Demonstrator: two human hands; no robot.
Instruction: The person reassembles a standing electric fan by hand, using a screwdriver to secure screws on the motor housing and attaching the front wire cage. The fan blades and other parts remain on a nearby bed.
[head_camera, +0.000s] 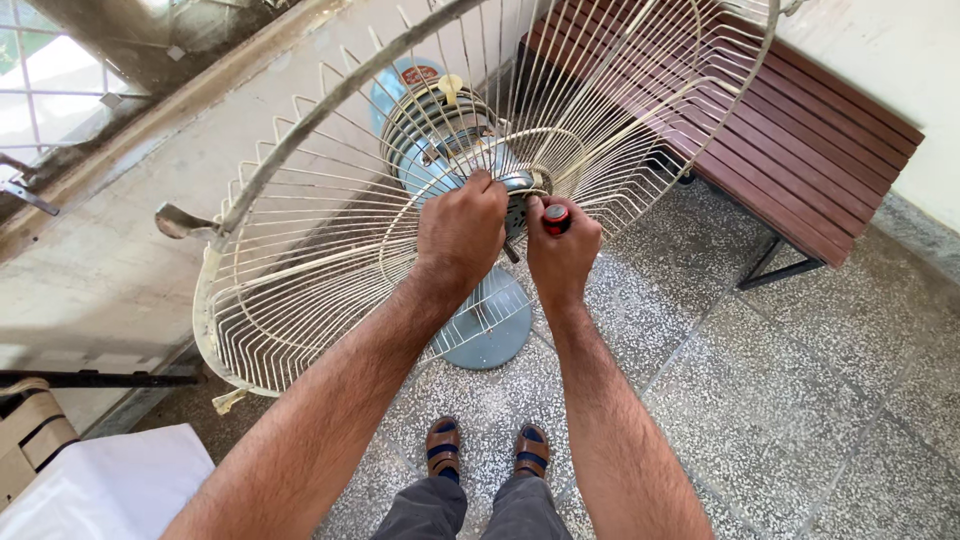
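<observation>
Head view: left hand (462, 228) grips the hub of the cream round wire fan guard (330, 250) at centre. Right hand (560, 255), just right, clenches a red-capped black-handled screwdriver (556, 219) at the blue pedestal fan motor (430, 140).

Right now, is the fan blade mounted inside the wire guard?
No, inside the wire guard only the bare motor hub shows, with both hands at it.

Bright, even daylight from the glaring window (45, 75) at far left; soft shadows on the floor (800, 400); sharp focus, wide-angle bending toward edges.
</observation>
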